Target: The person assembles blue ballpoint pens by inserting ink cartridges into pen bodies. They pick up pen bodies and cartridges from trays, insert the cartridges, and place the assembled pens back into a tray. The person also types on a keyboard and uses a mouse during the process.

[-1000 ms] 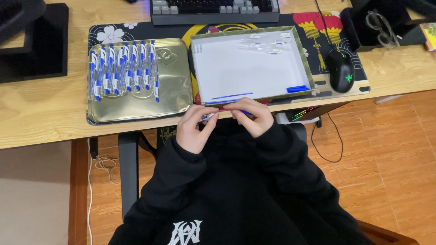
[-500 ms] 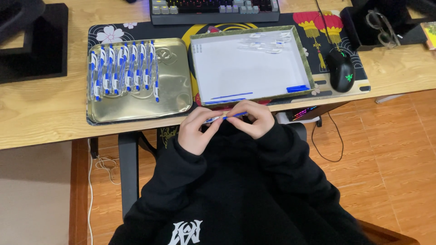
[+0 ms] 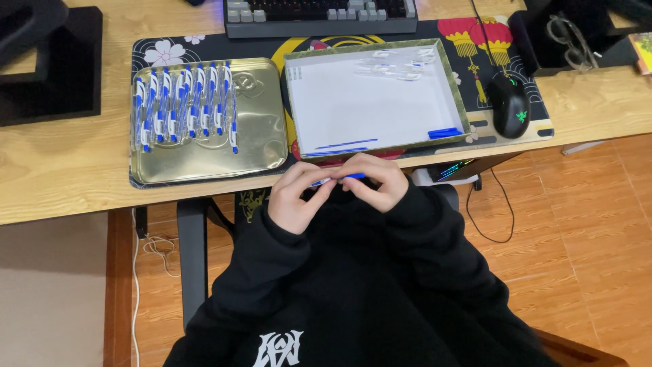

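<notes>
A blue and white pen (image 3: 339, 179) lies crosswise between the two hands, just off the near edge of the bench (image 3: 61, 177) and above the person's lap. The left hand (image 3: 297, 198) grasps its pale end with curled fingers (image 3: 309, 178), and the right hand (image 3: 375, 180) pinches the blue end, its fingers closed round the barrel. The two hands almost touch over the pen's middle, so that part is hidden.

Just beyond the hands, on the bench, stands a shallow box (image 3: 462, 102) with a white floor and a patterned rim. Thin blue refills (image 3: 345, 144) lie along its near side, a few blue caps (image 3: 445, 133) sit in its near right corner, and clear barrels (image 3: 397, 64) are scattered at the far side. Left of the box rests a gold metal tray (image 3: 265, 136) carrying a row of finished blue and white pens (image 3: 183, 105), side by side in its far left part. Both sit on a dark patterned mat (image 3: 475, 41). A black mouse (image 3: 510, 105) is right of the box, a keyboard (image 3: 319, 13) beyond it, and a pair of glasses (image 3: 567, 41) at the far right.
</notes>
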